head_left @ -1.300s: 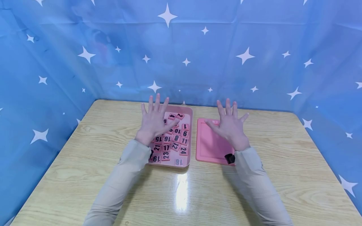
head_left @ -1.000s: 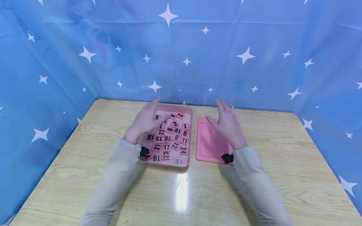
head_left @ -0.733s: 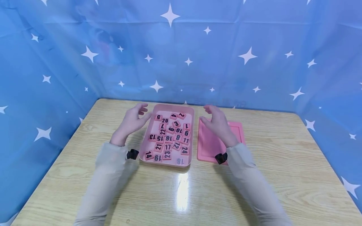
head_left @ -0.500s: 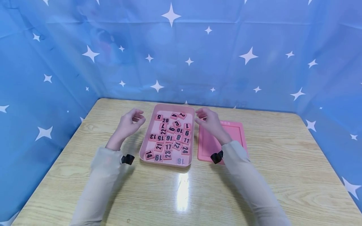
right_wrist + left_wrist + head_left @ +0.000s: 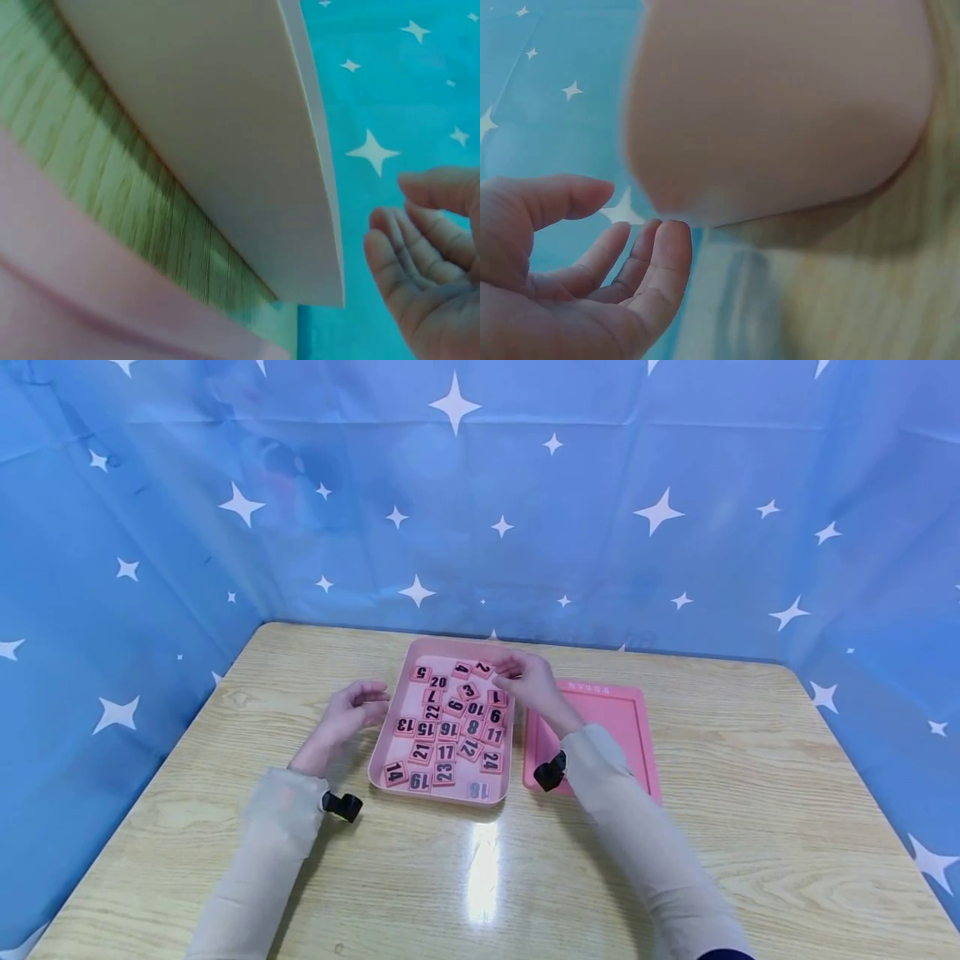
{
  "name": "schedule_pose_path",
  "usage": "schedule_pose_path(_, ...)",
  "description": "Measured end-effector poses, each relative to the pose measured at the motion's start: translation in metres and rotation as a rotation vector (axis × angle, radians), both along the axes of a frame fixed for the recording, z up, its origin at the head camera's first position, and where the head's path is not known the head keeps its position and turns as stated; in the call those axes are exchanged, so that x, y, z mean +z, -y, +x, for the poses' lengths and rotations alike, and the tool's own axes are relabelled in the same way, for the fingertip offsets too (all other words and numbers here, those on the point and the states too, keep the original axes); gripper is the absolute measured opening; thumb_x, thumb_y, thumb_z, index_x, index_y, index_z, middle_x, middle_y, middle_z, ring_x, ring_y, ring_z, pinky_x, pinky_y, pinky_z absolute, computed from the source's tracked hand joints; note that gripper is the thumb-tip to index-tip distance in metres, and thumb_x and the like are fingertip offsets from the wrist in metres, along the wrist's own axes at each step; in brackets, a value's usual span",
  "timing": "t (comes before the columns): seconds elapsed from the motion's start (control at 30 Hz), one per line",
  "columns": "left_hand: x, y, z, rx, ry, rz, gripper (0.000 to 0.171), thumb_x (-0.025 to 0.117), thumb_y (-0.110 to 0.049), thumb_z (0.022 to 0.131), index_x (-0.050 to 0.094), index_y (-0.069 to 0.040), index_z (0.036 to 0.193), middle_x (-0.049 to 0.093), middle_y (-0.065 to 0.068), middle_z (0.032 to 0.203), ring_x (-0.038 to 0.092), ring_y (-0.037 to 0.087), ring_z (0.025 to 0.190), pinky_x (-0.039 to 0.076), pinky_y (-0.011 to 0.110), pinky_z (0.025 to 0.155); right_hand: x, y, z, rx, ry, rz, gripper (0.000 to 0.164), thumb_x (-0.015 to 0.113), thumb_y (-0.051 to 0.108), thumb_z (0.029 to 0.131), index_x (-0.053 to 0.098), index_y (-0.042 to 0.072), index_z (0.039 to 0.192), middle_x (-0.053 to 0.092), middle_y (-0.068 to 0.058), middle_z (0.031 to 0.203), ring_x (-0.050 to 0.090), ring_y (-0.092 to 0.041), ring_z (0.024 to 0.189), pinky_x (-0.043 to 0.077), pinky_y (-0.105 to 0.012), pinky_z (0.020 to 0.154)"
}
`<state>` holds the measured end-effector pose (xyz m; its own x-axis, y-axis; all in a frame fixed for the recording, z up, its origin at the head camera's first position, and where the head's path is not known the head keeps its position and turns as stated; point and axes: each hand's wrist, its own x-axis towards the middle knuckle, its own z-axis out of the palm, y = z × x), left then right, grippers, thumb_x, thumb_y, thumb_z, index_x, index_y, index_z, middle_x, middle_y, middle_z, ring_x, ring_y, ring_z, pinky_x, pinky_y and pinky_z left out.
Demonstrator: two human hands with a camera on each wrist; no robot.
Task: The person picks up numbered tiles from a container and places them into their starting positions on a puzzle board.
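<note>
A shallow pink tray stands near the middle of the table, holding several pink number tiles such as the 17 tile and the 3 tile. My left hand is beside the tray's left wall, its fingers loosely bent and holding nothing. Over the tray's upper right corner is my right hand, fingertips close above the 2 tile. In the right wrist view a gap shows between its thumb and bent fingers. Just right of the tray lies a flat pink frame board, partly covered by my right forearm.
The wooden table reaches back to a blue curtain with white stars. Black cameras are strapped to the left wrist and right wrist. A bright light reflection lies on the table in front of the tray.
Both hands were spread wide over the tray and the board. The left has drawn back to the tray's left side; the right has moved left over the tray's corner. Their fingers have bent.
</note>
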<state>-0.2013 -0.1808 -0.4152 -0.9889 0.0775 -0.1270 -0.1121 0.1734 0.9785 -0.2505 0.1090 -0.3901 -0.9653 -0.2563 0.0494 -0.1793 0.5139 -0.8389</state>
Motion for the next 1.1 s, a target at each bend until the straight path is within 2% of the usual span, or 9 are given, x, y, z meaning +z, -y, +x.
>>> schedule_pose_path(0.2,-0.012,-0.003,0.003,0.005,0.067,0.039,0.051,0.056,0.003,0.085,0.04,0.009,0.134,0.045,0.028,0.13,0.053,0.022,0.103,0.05,0.021,0.077,0.004,0.013,-0.004,0.037,0.015,0.148,0.03,0.065,-0.002,0.082,0.058,-0.003,0.112,0.061,-0.016,0.108,0.059,-0.027,0.1,0.05,-0.035,0.087)
schedule_pose_path(0.4,-0.016,-0.004,0.005,-0.014,0.067,0.053,0.055,0.054,0.005,0.081,0.042,0.008,0.134,0.046,0.028,0.129,0.05,0.03,0.108,0.048,0.023,0.08,0.007,0.02,-0.01,0.078,0.036,0.229,0.031,0.068,0.0,0.082,0.059,-0.002,0.111,0.059,-0.014,0.109,0.058,-0.025,0.101,0.049,-0.033,0.088)
schedule_pose_path(0.53,-0.016,-0.004,0.005,-0.021,0.054,0.06,0.055,0.052,0.006,0.08,0.041,0.009,0.134,0.046,0.028,0.129,0.048,0.031,0.111,0.048,0.023,0.081,0.008,0.024,-0.014,0.099,0.063,0.278,0.028,0.067,0.005,0.084,0.061,-0.001,0.111,0.057,-0.012,0.11,0.056,-0.025,0.101,0.048,-0.034,0.089)
schedule_pose_path(0.77,-0.017,-0.004,0.003,-0.032,0.065,0.055,0.057,0.052,0.007,0.08,0.039,0.008,0.136,0.045,0.027,0.131,0.046,0.033,0.115,0.047,0.028,0.087,0.01,0.029,-0.015,0.095,0.102,0.372,0.029,0.063,-0.004,0.082,0.061,0.0,0.111,0.051,-0.011,0.112,0.053,-0.026,0.101,0.049,-0.036,0.087)
schedule_pose_path(0.9,-0.017,-0.004,0.003,-0.024,0.08,0.052,0.057,0.052,0.007,0.08,0.04,0.006,0.136,0.046,0.026,0.13,0.047,0.031,0.112,0.047,0.029,0.088,0.006,0.03,-0.015,0.101,0.116,0.399,0.026,0.061,0.004,0.088,0.06,0.0,0.114,0.05,-0.012,0.114,0.053,-0.025,0.099,0.049,-0.036,0.086)
schedule_pose_path(1.1,-0.02,-0.004,0.002,-0.027,0.063,0.066,0.056,0.052,0.008,0.079,0.041,0.009,0.135,0.046,0.028,0.129,0.049,0.031,0.11,0.049,0.028,0.085,0.004,0.031,-0.015,0.179,0.087,0.522,0.022,0.056,0.013,0.093,0.061,-0.002,0.11,0.054,-0.015,0.107,0.054,-0.023,0.085,0.048,-0.03,0.073)
